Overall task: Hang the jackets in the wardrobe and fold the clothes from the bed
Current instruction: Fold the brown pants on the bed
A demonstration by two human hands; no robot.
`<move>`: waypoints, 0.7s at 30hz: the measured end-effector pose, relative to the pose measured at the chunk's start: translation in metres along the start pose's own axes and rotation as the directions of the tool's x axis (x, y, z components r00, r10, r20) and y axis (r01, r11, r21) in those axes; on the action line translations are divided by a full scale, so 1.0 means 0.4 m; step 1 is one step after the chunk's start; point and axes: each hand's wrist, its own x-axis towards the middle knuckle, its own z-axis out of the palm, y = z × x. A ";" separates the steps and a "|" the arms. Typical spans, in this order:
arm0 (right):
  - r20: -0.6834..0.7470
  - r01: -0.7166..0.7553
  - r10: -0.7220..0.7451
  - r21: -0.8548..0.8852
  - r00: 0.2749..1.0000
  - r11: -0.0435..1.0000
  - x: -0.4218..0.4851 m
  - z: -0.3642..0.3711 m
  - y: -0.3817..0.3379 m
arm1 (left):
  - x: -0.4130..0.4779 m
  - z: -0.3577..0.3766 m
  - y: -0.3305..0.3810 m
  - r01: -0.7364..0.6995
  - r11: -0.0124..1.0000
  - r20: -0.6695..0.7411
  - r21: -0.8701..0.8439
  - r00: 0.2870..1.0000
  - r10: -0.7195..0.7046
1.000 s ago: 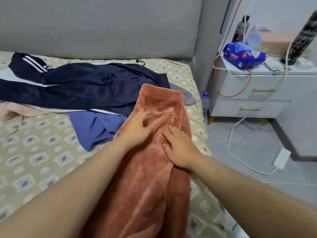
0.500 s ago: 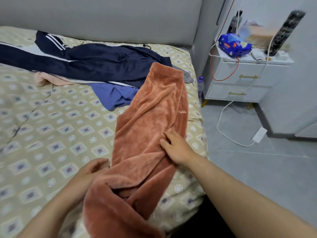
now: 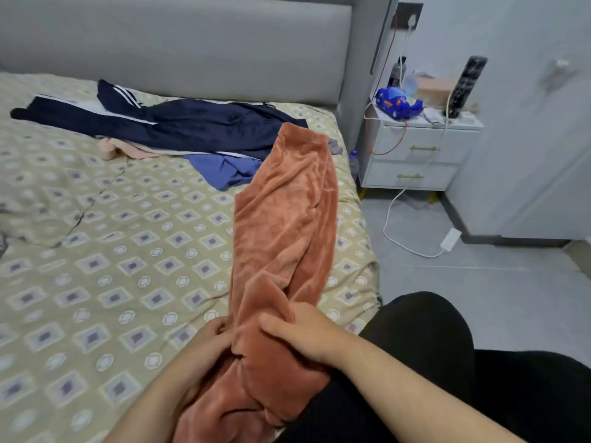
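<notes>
Rust-orange fleece trousers [image 3: 284, 219] lie lengthwise along the right side of the bed [image 3: 96, 266], waistband toward the headboard, lower legs bunched at the near edge. My left hand [image 3: 204, 350] grips the bunched fleece from the left. My right hand [image 3: 300, 330] grips it from the right, thumb over the top. Farther back lie a navy track jacket with white stripes [image 3: 179, 126], a blue garment [image 3: 224, 169] and a pale pink one [image 3: 128, 150].
A grey padded headboard [image 3: 192, 49] backs the bed. A white nightstand [image 3: 419, 151] at the right holds a blue packet and clutter; cables run to a power strip [image 3: 449, 239] on the grey tiled floor. My dark-trousered knee [image 3: 425, 330] is beside the bed.
Both hands have slid down the orange trousers toward the near edge and now grasp the lower legs together; a second ago they lay flat near the waistband. The view has pulled back.
</notes>
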 end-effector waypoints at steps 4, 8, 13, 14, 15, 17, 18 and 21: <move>-0.122 -0.108 0.140 0.234 0.983 0.966 -0.046 -0.014 0.015 | -0.036 0.018 -0.027 -0.038 0.998 0.024 -0.057 0.999 0.040; -0.160 -0.131 0.406 0.789 0.900 0.600 -0.063 -0.060 0.039 | -0.037 0.031 -0.075 -0.116 0.959 -0.135 0.257 0.979 0.155; 0.060 -0.216 0.439 0.925 0.896 0.314 -0.057 -0.088 0.038 | -0.068 0.053 -0.100 -0.225 0.569 -0.212 0.791 0.772 0.600; 0.121 -0.254 0.393 0.917 0.911 0.307 -0.063 -0.081 0.035 | -0.074 0.076 -0.063 -0.276 0.708 -0.195 0.650 0.840 0.507; 0.152 -0.273 0.342 0.899 0.927 0.341 -0.078 -0.076 0.023 | -0.074 0.096 -0.033 -0.269 0.850 -0.176 0.453 0.908 0.381; 0.254 -0.314 0.212 0.887 0.944 0.337 -0.100 -0.074 0.016 | -0.045 0.134 0.008 -0.153 0.986 -0.060 -0.063 0.987 0.150; 0.291 -0.327 0.153 0.879 0.944 0.346 -0.097 -0.077 0.024 | -0.037 0.146 0.025 -0.110 0.955 0.021 -0.276 0.992 0.121; 0.402 -0.314 -0.112 0.835 0.909 0.452 -0.116 -0.072 0.005 | -0.035 0.143 0.049 0.016 0.769 0.156 -0.639 0.982 0.110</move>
